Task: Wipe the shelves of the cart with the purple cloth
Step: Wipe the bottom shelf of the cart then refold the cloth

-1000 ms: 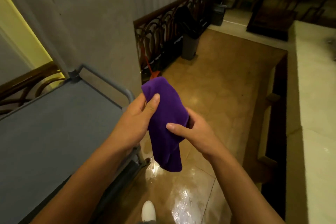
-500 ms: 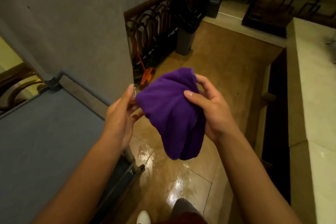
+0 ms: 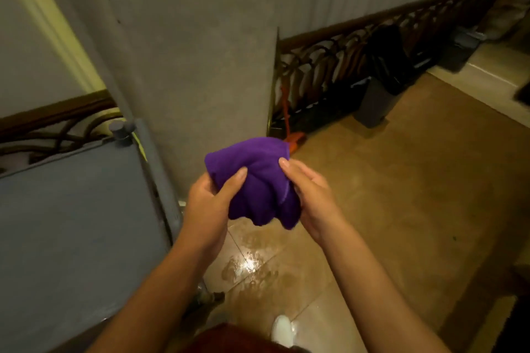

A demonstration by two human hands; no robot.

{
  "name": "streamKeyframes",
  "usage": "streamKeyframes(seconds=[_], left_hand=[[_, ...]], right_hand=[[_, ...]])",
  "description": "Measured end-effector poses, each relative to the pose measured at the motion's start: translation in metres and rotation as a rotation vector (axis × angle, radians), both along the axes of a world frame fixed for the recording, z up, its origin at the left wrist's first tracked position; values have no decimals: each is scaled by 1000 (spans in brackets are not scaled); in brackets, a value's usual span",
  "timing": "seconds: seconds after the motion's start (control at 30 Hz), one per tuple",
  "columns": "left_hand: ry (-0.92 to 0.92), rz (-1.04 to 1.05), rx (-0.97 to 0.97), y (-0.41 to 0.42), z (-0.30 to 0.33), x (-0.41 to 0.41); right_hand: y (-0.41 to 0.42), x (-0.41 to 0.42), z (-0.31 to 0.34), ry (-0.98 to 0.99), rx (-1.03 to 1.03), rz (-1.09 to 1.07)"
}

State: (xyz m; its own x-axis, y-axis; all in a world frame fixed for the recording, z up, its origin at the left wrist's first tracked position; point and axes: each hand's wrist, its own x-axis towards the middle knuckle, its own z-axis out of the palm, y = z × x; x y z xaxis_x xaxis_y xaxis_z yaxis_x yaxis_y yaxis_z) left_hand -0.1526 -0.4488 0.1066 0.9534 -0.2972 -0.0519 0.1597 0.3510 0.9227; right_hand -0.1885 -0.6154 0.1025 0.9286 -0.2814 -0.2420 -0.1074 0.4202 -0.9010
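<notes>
Dim warm light, wet-floor (image 3: 243,264) glare, motion-blurred edges

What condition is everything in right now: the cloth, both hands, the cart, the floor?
cloth: bunched up, held in the air between both hands, off the cart
left hand: gripping the cloth's left side
right hand: gripping the cloth's right side
cart: top shelf bare, nothing touching it
floor: wet and shiny near the cart

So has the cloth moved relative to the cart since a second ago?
Cannot tell for sure: the head camera swung too. The cloth, held in both hands, remains just off the cart edge, over the floor.
</notes>
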Motion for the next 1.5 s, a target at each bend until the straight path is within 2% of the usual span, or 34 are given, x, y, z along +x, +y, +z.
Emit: streamKeyframes(seconds=[0.07, 0.17, 0.3, 0.4, 0.5, 0.63, 0.83, 1.0, 1.07, 1.17, 1.27, 1.33, 1.4, 1.47, 1.5], left_hand=[[37, 96, -34, -9, 2, 11], [58, 234, -42, -10, 3, 34], [79, 418, -81, 8, -12, 75], [125, 493, -98, 23, -25, 99], [180, 578, -153, 29, -39, 113], [253, 800, -207, 43, -54, 127], [383, 1060, 190, 64, -87, 133], [546, 1370, 298, 62, -102, 149], [624, 1470, 342, 55, -103, 156], [753, 1498, 463, 48, -105, 165], [893, 1433, 715, 39, -108, 172], [923, 1484, 836, 29, -109, 175], [791, 1523, 1051, 17, -108, 176], [638, 1335, 1234, 15, -108, 172], [626, 1205, 1253, 15, -107, 171]], right_hand=[[-11, 23, -9, 115, 3, 184], [-15, 66, -18, 79, -21, 385], [1, 141, -19, -18, -28, 552], [17, 193, -18, -77, -114, 616], [40, 234, -21, -72, -260, 706], [79, 284, -31, -54, -298, 891], [129, 330, -69, -48, -445, 1144], [167, 359, -88, -236, -606, 1354], [175, 368, -93, -438, -833, 1401], [176, 385, -102, -829, -1342, 1403], [179, 399, -104, -1001, -1548, 1418], [184, 404, -102, -1025, -1602, 1434], [187, 403, -97, -1034, -1525, 1461], [187, 402, -92, -1069, -1323, 1570], [187, 401, -89, -1139, -1242, 1676]])
